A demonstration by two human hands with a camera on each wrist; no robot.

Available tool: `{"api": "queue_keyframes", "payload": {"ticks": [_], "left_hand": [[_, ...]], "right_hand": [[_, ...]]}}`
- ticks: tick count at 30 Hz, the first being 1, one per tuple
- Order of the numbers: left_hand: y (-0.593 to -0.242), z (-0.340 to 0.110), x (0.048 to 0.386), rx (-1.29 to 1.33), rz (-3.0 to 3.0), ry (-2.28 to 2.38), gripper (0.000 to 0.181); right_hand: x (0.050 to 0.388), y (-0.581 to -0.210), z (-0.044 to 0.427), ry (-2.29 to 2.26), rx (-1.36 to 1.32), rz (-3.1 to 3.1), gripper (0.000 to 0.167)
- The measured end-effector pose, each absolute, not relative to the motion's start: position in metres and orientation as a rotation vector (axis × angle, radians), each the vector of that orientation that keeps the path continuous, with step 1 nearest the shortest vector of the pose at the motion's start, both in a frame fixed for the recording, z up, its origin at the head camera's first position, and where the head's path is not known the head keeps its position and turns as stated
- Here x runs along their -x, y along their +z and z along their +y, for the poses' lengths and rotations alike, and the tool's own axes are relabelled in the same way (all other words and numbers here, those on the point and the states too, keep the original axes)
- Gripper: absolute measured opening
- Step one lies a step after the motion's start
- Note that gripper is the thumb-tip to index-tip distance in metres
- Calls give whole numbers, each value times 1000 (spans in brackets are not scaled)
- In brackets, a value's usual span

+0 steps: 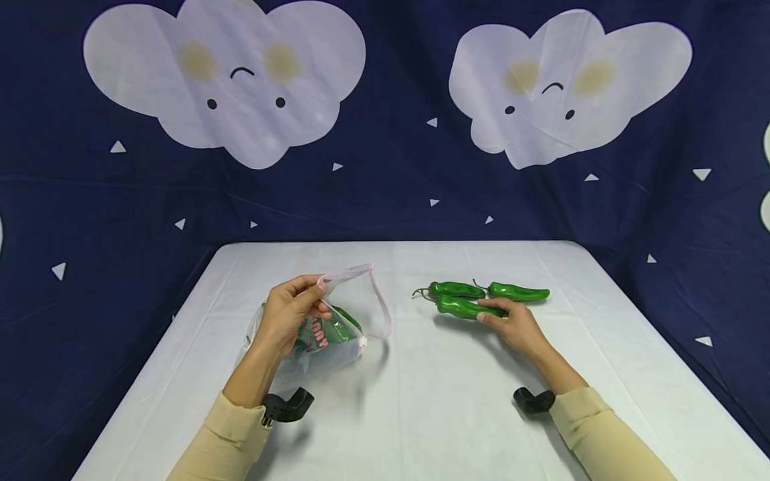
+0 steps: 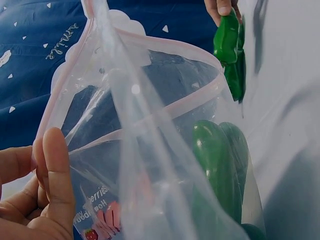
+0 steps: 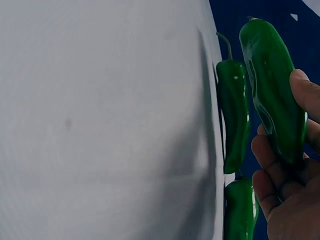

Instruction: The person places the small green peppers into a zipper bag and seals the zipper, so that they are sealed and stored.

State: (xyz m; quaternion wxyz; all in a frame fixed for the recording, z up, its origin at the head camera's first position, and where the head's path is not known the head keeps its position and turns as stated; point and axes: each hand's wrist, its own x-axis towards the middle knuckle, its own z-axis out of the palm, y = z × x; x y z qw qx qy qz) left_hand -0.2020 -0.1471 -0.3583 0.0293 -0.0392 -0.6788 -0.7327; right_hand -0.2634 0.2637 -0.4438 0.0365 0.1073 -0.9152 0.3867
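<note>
My left hand (image 1: 293, 310) pinches the pink-edged rim of a clear zip bag (image 1: 337, 351), and the bag's mouth gapes wide. Inside, green peppers (image 2: 215, 165) show through the plastic; how many is hard to make out. My right hand (image 1: 514, 327) grips a green pepper (image 3: 272, 85) near its tip, thumb on one side and fingers on the other. That pepper is held a little above the table, its stem toward the left. Just behind it lie two more green peppers, one on the left (image 1: 455, 289) and one on the right (image 1: 519, 292).
A white cloth covers the table (image 1: 415, 407). Beyond its far edge hangs a dark blue curtain (image 1: 385, 200) with clouds and small triangles. Black wrist cameras sit on the left wrist (image 1: 289, 405) and the right wrist (image 1: 534, 401).
</note>
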Motion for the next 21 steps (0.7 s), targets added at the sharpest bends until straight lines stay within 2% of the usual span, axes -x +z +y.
{"api": "queue_keyframes", "payload": {"ticks": [21], "left_hand": [[-358,-147,202,129,-2091,-2266,34]], "right_hand": [[243,-416,240,1326,-401,-2693,40]]}}
